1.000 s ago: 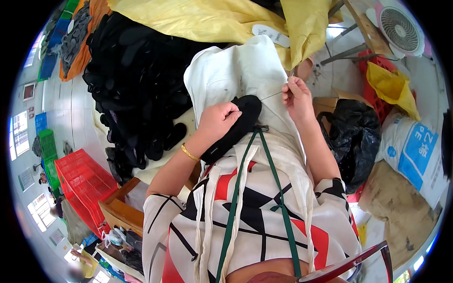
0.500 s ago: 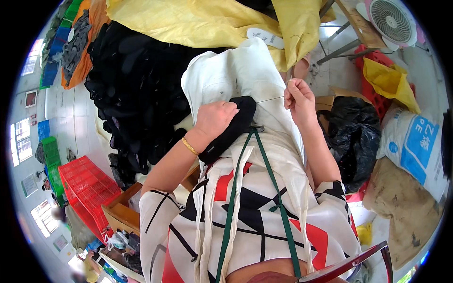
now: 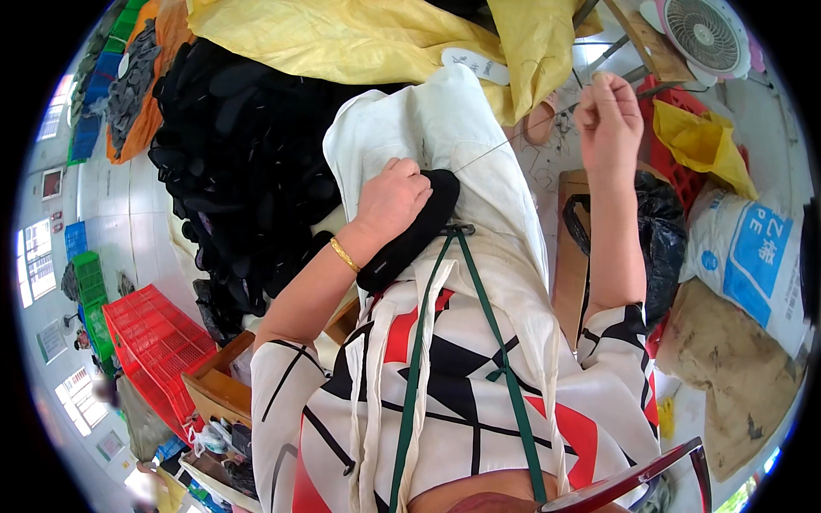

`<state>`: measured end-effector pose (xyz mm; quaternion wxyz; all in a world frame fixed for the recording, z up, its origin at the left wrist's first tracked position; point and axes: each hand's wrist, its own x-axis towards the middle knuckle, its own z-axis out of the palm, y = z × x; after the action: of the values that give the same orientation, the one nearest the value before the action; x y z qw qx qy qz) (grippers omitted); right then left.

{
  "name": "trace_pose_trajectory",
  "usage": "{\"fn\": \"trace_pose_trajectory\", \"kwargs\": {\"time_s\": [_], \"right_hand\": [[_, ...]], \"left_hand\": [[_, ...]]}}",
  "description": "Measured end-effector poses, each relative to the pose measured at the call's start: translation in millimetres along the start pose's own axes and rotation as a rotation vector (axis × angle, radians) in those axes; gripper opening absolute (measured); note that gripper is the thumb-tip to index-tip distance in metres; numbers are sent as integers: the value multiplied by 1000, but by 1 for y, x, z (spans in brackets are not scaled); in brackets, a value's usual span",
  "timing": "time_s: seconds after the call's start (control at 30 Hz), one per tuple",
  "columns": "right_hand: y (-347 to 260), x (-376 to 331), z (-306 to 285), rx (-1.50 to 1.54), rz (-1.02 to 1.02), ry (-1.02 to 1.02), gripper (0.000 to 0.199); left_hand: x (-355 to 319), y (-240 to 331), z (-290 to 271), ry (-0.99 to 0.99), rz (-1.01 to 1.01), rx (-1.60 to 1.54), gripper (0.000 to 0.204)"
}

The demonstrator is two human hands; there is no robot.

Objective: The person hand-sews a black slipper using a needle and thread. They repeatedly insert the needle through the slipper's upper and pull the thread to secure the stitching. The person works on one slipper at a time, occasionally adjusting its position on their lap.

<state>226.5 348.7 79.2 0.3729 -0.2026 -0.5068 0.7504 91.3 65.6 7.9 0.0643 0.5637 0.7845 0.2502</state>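
Note:
A long black cloth slipper point(image 3: 432, 215) lies slantwise across my lap, over the white apron point(image 3: 466, 120). My left hand point(image 3: 395, 198) is closed on its upper side, fingers curled over the edge. Raised at the upper right, my right hand point(image 3: 609, 115) pinches a dark thread point(image 3: 492, 152), which runs taut down to the slipper's far end. Whether a needle is between those fingertips is too small to tell. To the left is a large heap of similar black pieces point(image 3: 248, 154).
Yellow sheeting point(image 3: 342, 38) with a white insole point(image 3: 475, 64) on it lies beyond my knees. At right are a cardboard box point(image 3: 571, 248), a black plastic bag point(image 3: 663, 248), a white-and-blue sack point(image 3: 744, 256) and a fan point(image 3: 703, 36). Red crates point(image 3: 158, 350) stand at left.
My right hand has moved up and to the right, away from the slipper, and a longer stretch of thread shows. My left hand has stayed on the slipper.

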Motion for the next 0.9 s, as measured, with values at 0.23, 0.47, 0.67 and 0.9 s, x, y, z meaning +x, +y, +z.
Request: {"fn": "trace_pose_trajectory", "kwargs": {"time_s": [0.23,0.47,0.67,0.9], "right_hand": [[69,-48,18,-1220,-386,-779,11],[92,-78,38,-1337,-380,-968,6],[65,-95,52,-1432,22,-1012,36],[70,-108,32,-1157,339,-1132,21]], "left_hand": [[-11,-26,20,-31,-304,-430,12],[-16,-37,31,-97,-411,-522,12],[-20,-45,44,-71,-503,-642,12],[-21,-41,46,-16,-614,-856,17]]}}
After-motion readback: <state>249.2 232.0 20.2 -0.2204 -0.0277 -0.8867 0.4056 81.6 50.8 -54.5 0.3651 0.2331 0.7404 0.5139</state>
